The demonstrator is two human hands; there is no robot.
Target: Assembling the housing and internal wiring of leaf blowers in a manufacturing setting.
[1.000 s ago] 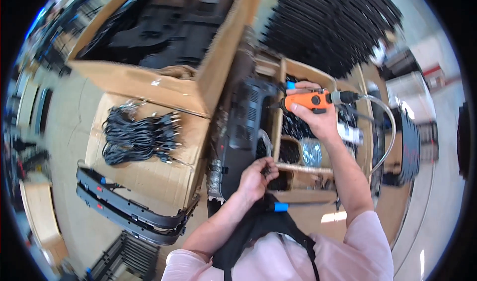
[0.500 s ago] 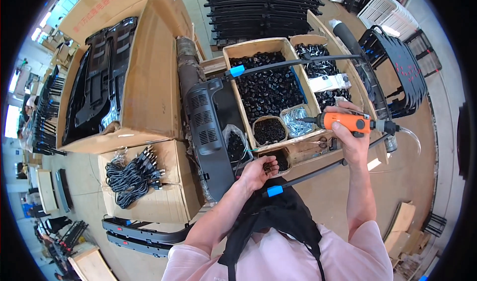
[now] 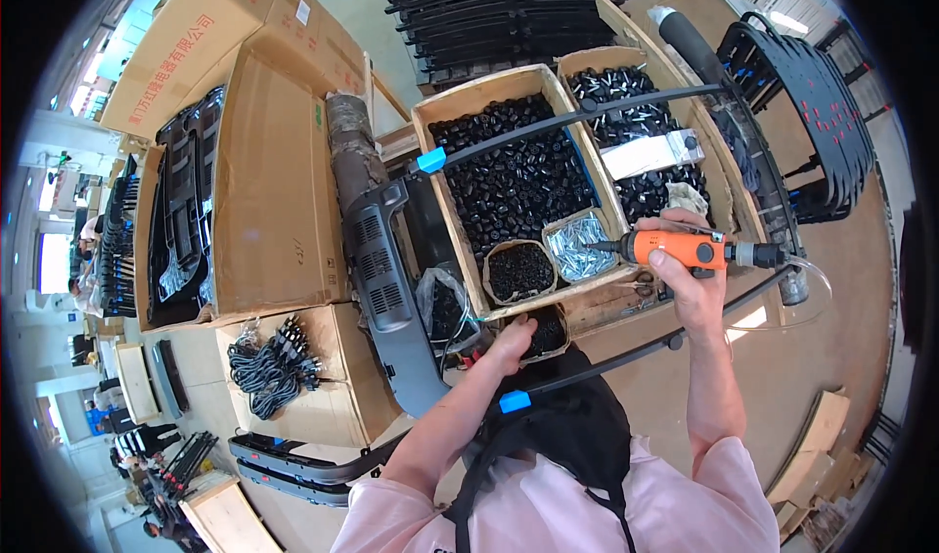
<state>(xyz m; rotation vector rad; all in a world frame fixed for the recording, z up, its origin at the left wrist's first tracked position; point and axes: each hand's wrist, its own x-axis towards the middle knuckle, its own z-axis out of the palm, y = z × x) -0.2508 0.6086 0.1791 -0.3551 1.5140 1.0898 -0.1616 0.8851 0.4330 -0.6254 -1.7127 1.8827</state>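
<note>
My right hand (image 3: 696, 294) is wrapped round an orange pneumatic screwdriver (image 3: 685, 248), with an air hose at its rear. The dark bit points left, above a small box of silvery screws (image 3: 579, 232). Low in the middle, my left hand (image 3: 511, 346) dips into a small box of dark parts (image 3: 551, 333); its fingertips are hidden. Just beyond it stands a small box of tiny black screws (image 3: 520, 269). A black frame spans the bins, with its far rail (image 3: 509, 145) and near rail (image 3: 606, 359) marked by blue tape.
A wooden bin (image 3: 430, 128) holds many black caps; another compartment (image 3: 626, 84) has black and silvery parts. Left of them lie a black vented panel (image 3: 377, 260), a big carton (image 3: 274, 181) and coiled cables (image 3: 269, 367). Black bars (image 3: 509, 15) are stacked beyond.
My left hand has gone from above the small box of dark parts to its left side, fingers lower inside. The screwdriver remains in my right hand. The whole view has shifted slightly.
</note>
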